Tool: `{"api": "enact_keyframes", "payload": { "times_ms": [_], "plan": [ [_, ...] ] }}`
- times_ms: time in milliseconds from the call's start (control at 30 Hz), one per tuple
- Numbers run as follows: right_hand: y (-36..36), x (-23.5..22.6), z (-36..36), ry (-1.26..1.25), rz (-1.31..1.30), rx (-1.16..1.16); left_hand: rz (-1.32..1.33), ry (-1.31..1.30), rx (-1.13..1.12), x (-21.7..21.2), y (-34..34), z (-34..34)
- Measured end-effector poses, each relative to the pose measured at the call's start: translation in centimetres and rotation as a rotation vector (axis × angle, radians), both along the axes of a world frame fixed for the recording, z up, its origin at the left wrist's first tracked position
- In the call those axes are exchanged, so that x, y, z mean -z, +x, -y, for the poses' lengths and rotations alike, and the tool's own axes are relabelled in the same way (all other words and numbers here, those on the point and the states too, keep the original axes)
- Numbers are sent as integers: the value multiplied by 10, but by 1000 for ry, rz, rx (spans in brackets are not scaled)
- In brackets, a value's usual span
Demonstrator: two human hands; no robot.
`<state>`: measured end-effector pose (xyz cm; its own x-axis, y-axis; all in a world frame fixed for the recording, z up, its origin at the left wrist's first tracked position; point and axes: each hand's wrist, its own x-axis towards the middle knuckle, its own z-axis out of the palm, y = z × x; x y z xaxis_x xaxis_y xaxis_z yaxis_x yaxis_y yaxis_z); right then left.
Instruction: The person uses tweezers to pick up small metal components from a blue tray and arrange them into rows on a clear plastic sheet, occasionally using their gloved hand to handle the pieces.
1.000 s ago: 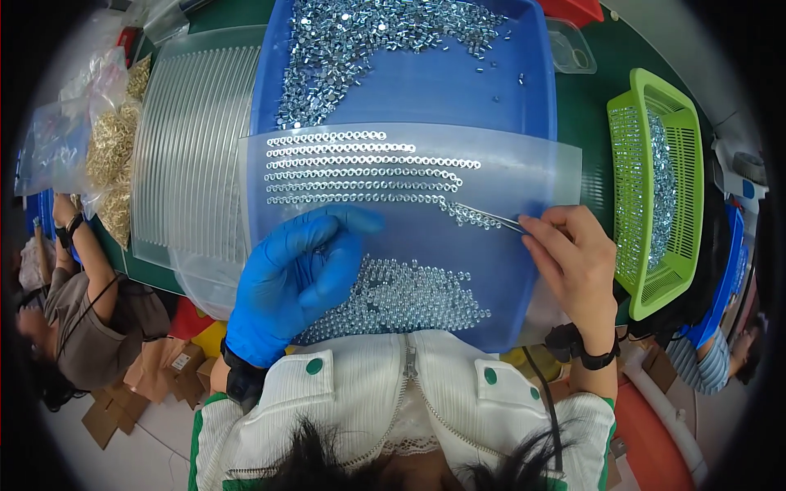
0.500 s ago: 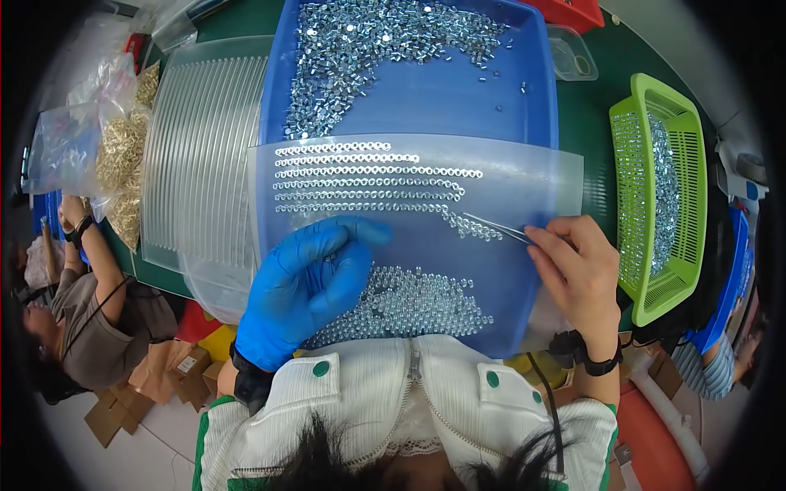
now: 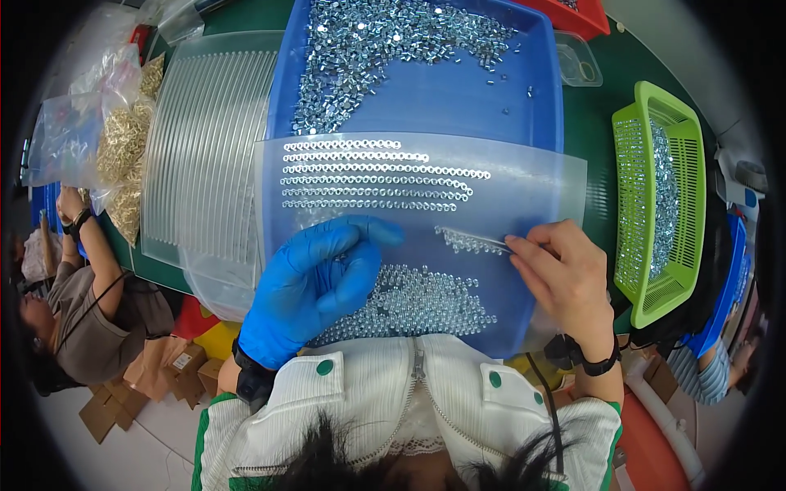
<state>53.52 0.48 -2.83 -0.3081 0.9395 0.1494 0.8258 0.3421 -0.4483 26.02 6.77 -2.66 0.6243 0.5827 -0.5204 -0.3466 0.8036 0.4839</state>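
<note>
My right hand (image 3: 565, 274), bare, pinches thin metal tweezers (image 3: 491, 240). Their tips lie along a small cluster of clear beads (image 3: 463, 240) on a translucent plastic sheet (image 3: 553, 188). Over the sheet's left part hovers my left hand (image 3: 315, 282) in a blue glove, fingers bent, with a gap between the thumb and index finger. Nothing plainly shows in its grip; the palm is partly hidden. Several neat rows of shiny rings or beads (image 3: 372, 181) run across the sheet beyond the hands. A heap of clear beads (image 3: 417, 303) spreads at its near side.
Under the sheet sits a blue tray (image 3: 458, 98) with small metal pieces (image 3: 352, 69) at its far end. A green basket (image 3: 634, 282) of similar pieces stands right. Left are a ribbed clear panel (image 3: 209, 147) and bags of gold-coloured parts (image 3: 123, 151). Another person (image 3: 78, 315) works far left.
The tweezers and the bead cluster have shifted slightly toward me and left, away from the end of the nearest row. My left hand stays nearly the same.
</note>
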Motion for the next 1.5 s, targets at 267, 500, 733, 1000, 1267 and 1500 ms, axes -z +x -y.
{"api": "enact_keyframes", "payload": {
  "times_ms": [267,500,733,1000,1267,1500],
  "plan": [
    [2,-2,0,-34,-113,-95,57,32,8,5,-4,-1],
    [-3,-13,2,-153,-906,334,-14,-49,-73,1,4,1],
    [-14,-6,-11,17,-707,97,13,-72,-142,1,2,-4],
    [-17,-9,-26,106,-341,-42,12,-101,-111,3,0,-1],
    [-15,-7,-28,129,-292,-82,24,-72,-80,6,-1,0],
    [-19,-20,-22,101,-498,-97,-43,-42,44,0,6,-1]
  ]
}}
